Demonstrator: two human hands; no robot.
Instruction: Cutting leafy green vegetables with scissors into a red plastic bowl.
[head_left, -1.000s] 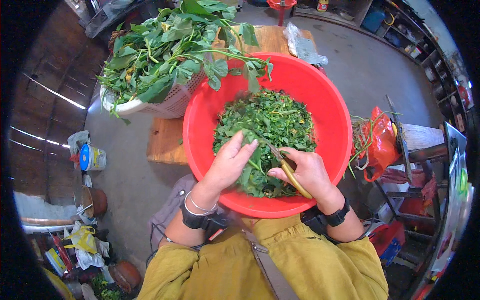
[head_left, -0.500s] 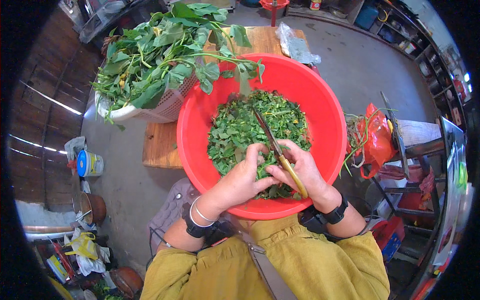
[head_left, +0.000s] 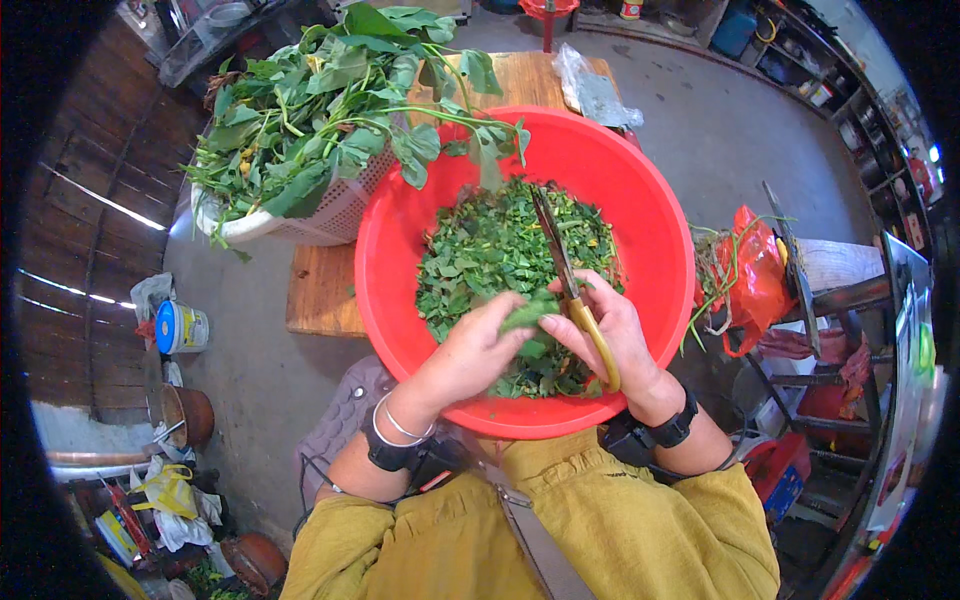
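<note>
A large red basin [head_left: 655, 260] in front of me holds a heap of chopped green leaves [head_left: 480, 245]. Over its near half, my left hand [head_left: 485, 335] is closed on a small bunch of green leaves [head_left: 528, 314], its fingers slightly blurred. My right hand [head_left: 610, 340] grips scissors with yellow handles [head_left: 597, 345] and dark blades that point away over the heap. The right thumb and fingers also touch the bunch. Left of the basin, a pale perforated basket [head_left: 345, 205] overflows with long leafy stems [head_left: 330, 130].
Basket and basin rest by a wooden table [head_left: 325, 290]; a clear plastic bag [head_left: 595, 90] lies at its far end. To the right, a red plastic bag [head_left: 755, 285] with stems hangs by a wooden rack. A white bucket with a blue lid [head_left: 180, 328] stands on the left floor.
The scissors have swung slightly right, and their tip has moved farther away. Both hands have shifted a little, and the green bunch between them now shows more plainly.
</note>
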